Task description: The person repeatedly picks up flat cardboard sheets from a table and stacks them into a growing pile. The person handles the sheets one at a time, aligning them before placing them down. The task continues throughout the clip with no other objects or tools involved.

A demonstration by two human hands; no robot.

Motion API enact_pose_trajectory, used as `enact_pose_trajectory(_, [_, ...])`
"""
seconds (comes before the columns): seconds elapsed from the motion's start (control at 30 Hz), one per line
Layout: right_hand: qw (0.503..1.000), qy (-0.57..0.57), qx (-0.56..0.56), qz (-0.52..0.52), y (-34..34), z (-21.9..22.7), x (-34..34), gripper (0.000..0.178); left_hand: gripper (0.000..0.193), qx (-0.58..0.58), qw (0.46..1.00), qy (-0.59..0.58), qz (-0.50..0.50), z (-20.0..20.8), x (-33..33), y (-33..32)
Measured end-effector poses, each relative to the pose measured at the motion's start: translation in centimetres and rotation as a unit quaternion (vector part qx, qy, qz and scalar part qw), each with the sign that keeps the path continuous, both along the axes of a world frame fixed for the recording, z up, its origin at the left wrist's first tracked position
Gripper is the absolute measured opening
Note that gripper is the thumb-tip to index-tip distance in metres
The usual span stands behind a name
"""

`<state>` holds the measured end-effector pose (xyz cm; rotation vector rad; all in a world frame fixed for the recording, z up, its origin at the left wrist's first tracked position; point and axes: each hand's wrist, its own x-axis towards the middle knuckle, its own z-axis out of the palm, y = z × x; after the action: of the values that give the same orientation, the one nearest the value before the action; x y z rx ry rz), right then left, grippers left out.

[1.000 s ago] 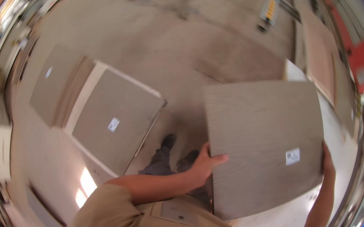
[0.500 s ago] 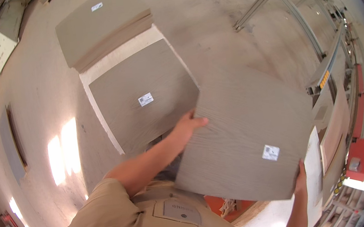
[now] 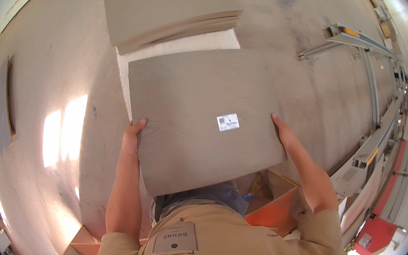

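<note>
A rectangular grey-brown wood-grain panel [image 3: 184,94] is held level in front of my body. A small white label [image 3: 228,122] sits on its upper face, right of the middle. My left hand [image 3: 136,132] grips the left edge, thumb on top. On the opposite edge my right hand [image 3: 279,123] holds the panel, its fingers mostly hidden beneath. Beyond it lies a stack of similar panels [image 3: 168,8], also with a white label. Between them shows a strip of white board [image 3: 183,45]. The held panel hides whatever lies under it.
Metal rails on a frame [image 3: 370,79] stand at the right, with a red box [image 3: 375,236] nearer. Open wooden boxes with orange sides [image 3: 276,205] stand close to my body, right and left. A thin grey board [image 3: 3,102] is at the far left on the concrete floor [image 3: 85,45].
The held panel has swung from the right to straight ahead and turned square to me. It now covers the labelled panel seen lying before the stack. My view has turned right.
</note>
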<state>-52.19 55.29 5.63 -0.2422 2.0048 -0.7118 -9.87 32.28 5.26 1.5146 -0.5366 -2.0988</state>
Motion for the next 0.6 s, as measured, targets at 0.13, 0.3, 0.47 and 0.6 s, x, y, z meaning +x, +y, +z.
enact_pose_trajectory(0.13, [0.995, 0.043, -0.006, 0.088, -5.2, -3.0, -2.1, 0.08, 0.048, -0.014, 0.998, -0.018, 0.051, -1.9, 0.2, -1.6])
enact_pose_trajectory(0.3, [0.988, 0.065, -0.021, 0.139, -9.4, -3.4, -3.9, 0.079, 0.048, -0.022, 0.993, -0.108, 0.031, -4.8, -0.1, -4.3])
enact_pose_trajectory(0.47, [0.967, 0.079, 0.064, 0.233, -10.0, -2.6, -3.6, 0.08, 0.06, -0.098, 0.975, -0.197, -0.017, -5.3, 0.9, -4.9])
enact_pose_trajectory(0.6, [0.968, 0.087, 0.011, 0.235, -7.3, -3.4, -3.3, 0.08, 0.063, -0.143, 0.957, -0.254, -0.018, -5.3, 2.0, 0.2])
